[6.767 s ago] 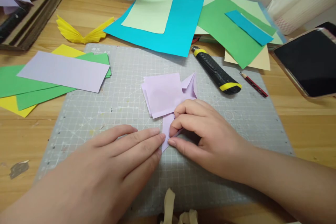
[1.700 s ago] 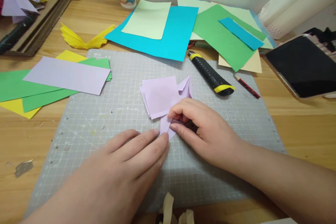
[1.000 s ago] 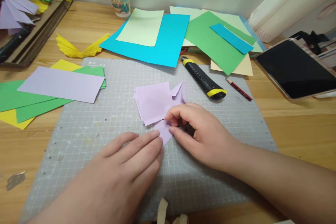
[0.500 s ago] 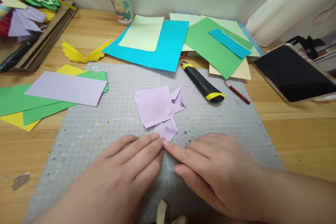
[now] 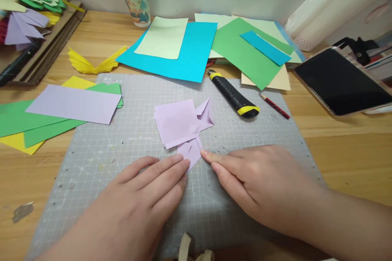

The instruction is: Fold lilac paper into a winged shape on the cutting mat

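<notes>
A folded light-purple paper piece [image 5: 176, 123] lies on the grey cutting mat, with a pointed flap at its right and a lower flap [image 5: 193, 151] towards me. My left hand [image 5: 153, 191] lies flat, its straight fingertips resting on the lower flap's left and near side. From the right, my right hand [image 5: 254, 175] touches that flap's right corner with its outstretched index fingertip. The right thumb sits close beside the index finger, and the other fingers are curled under, partly hidden. Neither hand grips the paper.
On the cutting mat [image 5: 101, 187] lie a black-and-yellow utility knife [image 5: 231, 94] and, at its edge, a red pencil [image 5: 275, 106]. Coloured strips [image 5: 73, 104] overlap at left. Behind are a blue sheet [image 5: 192, 55], a green sheet [image 5: 241, 53], paper cups [image 5: 134, 0] and a tablet [image 5: 344, 81].
My right index fingertip has moved up and right along the lower flap, away from my left fingertips. That flap's near point now lies flatter. My left hand has stayed on the paper.
</notes>
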A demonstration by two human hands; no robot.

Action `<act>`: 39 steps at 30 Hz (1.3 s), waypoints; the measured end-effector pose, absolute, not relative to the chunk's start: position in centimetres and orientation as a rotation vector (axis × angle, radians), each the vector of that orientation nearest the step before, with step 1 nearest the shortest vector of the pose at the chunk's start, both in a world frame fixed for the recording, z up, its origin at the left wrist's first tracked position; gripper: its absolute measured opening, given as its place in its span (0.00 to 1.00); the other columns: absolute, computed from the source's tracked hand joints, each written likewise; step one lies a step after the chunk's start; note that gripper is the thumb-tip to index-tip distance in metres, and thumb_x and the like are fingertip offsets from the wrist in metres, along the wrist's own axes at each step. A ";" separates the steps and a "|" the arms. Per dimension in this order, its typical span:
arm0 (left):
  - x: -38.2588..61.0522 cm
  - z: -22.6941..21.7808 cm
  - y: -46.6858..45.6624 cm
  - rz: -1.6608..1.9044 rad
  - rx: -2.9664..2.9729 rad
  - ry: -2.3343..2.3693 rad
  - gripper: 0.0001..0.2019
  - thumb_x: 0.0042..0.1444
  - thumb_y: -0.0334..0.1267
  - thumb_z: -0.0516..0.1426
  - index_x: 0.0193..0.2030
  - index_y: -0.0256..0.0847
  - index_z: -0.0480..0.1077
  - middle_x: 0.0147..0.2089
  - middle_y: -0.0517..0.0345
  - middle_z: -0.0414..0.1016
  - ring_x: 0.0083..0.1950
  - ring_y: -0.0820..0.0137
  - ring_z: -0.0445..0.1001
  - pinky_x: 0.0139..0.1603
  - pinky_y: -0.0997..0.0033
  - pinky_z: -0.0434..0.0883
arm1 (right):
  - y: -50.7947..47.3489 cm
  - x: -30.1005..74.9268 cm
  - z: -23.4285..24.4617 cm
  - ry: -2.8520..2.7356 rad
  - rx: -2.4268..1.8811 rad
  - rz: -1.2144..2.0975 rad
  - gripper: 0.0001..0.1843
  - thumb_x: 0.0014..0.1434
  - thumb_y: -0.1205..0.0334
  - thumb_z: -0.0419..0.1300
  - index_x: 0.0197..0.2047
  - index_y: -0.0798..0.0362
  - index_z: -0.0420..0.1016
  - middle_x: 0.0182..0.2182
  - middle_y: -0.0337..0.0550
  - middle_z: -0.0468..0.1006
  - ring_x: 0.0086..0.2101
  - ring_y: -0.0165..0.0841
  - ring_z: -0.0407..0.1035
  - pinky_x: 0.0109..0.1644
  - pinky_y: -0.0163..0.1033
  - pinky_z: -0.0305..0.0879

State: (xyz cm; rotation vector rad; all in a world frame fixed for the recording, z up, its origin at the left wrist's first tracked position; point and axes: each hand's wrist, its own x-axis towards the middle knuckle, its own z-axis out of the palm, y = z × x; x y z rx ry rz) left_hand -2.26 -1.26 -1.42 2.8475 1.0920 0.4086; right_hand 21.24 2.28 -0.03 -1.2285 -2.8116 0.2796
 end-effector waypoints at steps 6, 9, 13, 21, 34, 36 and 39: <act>-1.9 -1.4 -1.2 0.413 2.804 1.107 0.17 0.58 0.27 0.48 0.47 0.40 0.74 0.57 0.60 0.77 0.55 0.67 0.75 0.55 0.61 0.63 | 2.0 20.8 -0.3 -2.802 -1.095 0.145 0.18 0.66 0.63 0.49 0.47 0.58 0.79 0.21 0.41 0.79 0.20 0.38 0.74 0.22 0.43 0.54; -1.6 -1.7 -1.3 0.382 2.761 1.137 0.13 0.60 0.29 0.48 0.43 0.40 0.73 0.59 0.55 0.74 0.57 0.63 0.72 0.55 0.60 0.65 | 2.1 20.6 -0.4 -2.792 -1.082 0.167 0.17 0.66 0.63 0.49 0.45 0.56 0.79 0.21 0.40 0.79 0.20 0.38 0.74 0.23 0.42 0.54; -1.1 -1.9 -1.8 0.345 2.772 1.192 0.10 0.60 0.30 0.49 0.41 0.38 0.71 0.62 0.48 0.71 0.61 0.58 0.69 0.57 0.55 0.66 | 2.3 20.7 -0.3 -2.795 -1.104 0.196 0.15 0.66 0.63 0.49 0.42 0.55 0.78 0.22 0.41 0.80 0.21 0.38 0.74 0.23 0.42 0.53; -0.8 -1.9 -2.0 0.182 2.735 1.261 0.07 0.57 0.31 0.51 0.40 0.40 0.68 0.68 0.46 0.63 0.66 0.56 0.63 0.61 0.53 0.63 | 1.9 20.5 -0.6 -2.869 -1.101 0.194 0.18 0.67 0.62 0.48 0.48 0.58 0.77 0.25 0.44 0.80 0.24 0.42 0.75 0.24 0.43 0.55; 1.6 -0.7 -2.7 0.163 2.910 1.373 0.10 0.63 0.35 0.50 0.47 0.38 0.69 0.56 0.47 0.75 0.58 0.60 0.69 0.59 0.57 0.58 | 1.7 20.1 -0.4 -2.890 -1.101 0.211 0.18 0.64 0.66 0.51 0.51 0.64 0.77 0.26 0.51 0.82 0.24 0.40 0.75 0.23 0.40 0.54; 2.1 -0.6 -2.8 0.161 2.963 1.368 0.12 0.63 0.35 0.49 0.49 0.36 0.69 0.54 0.46 0.75 0.58 0.59 0.69 0.60 0.58 0.58 | 2.1 20.4 -0.7 -2.798 -1.045 0.263 0.16 0.62 0.66 0.53 0.47 0.62 0.79 0.24 0.49 0.81 0.23 0.38 0.74 0.24 0.39 0.57; 2.5 -0.4 -2.9 0.127 2.973 1.397 0.11 0.64 0.34 0.48 0.46 0.36 0.69 0.55 0.42 0.74 0.57 0.58 0.70 0.58 0.57 0.60 | 3.6 21.3 -1.2 -2.651 -1.063 0.292 0.18 0.67 0.64 0.48 0.41 0.56 0.81 0.29 0.46 0.82 0.30 0.36 0.76 0.34 0.39 0.66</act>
